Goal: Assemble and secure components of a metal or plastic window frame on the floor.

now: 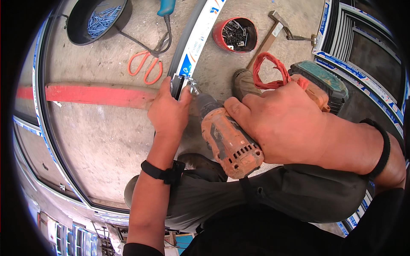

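Note:
My right hand point(284, 119) is wrapped round the handle of an orange cordless drill point(232, 143), its green-topped battery point(320, 79) on the far side of my fist. A red cord loop point(270, 70) hangs at the battery end. The drill's tip meets a small metal fitting at the end of a dark window-frame profile point(194, 45) covered in blue and white film. My left hand point(170, 109) grips that profile end between thumb and fingers, close to the drill's chuck. The exact contact at the bit is too small to make out.
Orange-handled scissors point(145, 68) and a black bowl of blue screws point(102, 23) lie to the far left. Beyond the drill stand a red tub of small metal parts point(235, 35) and a hammer point(269, 36). A red bar point(98, 94) crosses the floor; framed panels point(363, 64) stand at right.

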A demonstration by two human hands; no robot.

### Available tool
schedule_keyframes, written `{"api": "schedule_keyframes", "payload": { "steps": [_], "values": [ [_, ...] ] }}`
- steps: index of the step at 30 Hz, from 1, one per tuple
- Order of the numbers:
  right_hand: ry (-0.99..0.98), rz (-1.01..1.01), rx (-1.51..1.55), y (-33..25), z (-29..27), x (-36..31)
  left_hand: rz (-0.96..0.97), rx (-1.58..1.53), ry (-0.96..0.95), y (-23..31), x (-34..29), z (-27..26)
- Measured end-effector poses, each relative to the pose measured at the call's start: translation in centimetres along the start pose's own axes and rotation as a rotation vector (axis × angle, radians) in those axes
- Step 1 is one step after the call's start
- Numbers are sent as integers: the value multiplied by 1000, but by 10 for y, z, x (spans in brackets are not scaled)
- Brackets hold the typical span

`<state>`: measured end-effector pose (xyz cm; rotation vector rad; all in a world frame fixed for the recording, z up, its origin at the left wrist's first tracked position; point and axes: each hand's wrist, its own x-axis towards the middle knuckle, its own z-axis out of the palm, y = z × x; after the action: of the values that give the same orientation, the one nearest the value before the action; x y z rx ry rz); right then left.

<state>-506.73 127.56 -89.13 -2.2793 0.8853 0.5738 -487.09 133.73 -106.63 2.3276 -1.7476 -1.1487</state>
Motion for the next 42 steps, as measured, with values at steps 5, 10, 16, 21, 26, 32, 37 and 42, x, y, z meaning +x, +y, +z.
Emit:
{"api": "schedule_keyframes", "payload": {
  "steps": [5, 10, 16, 21, 26, 32, 37, 42],
  "values": [
    [9, -16, -5, 1, 0, 2, -40, 5, -19, 3, 0, -4],
    [83, -46, 3, 5, 5, 3, 1, 22, -1, 1, 1, -1],
    [47, -34, -4, 4, 14, -3, -1, 48, 7, -2, -2, 0],
    [66, -55, -90, 12, 18, -7, 9, 5, 28, 4, 1, 0],
    [68, -97, 65, 45, 8, -19, 30, -15, 73, -4, 1, 2],
    [447, -62, 191, 81, 22, -46, 141, -21, 185, -4, -5, 2],
    [579, 364, 270, 118, 69, -23, 223, -8, 240, 15, -13, 6],
    [551, 621, 297, 145, 92, 0, 225, -6, 298, 20, -11, 14]
  ]
}}
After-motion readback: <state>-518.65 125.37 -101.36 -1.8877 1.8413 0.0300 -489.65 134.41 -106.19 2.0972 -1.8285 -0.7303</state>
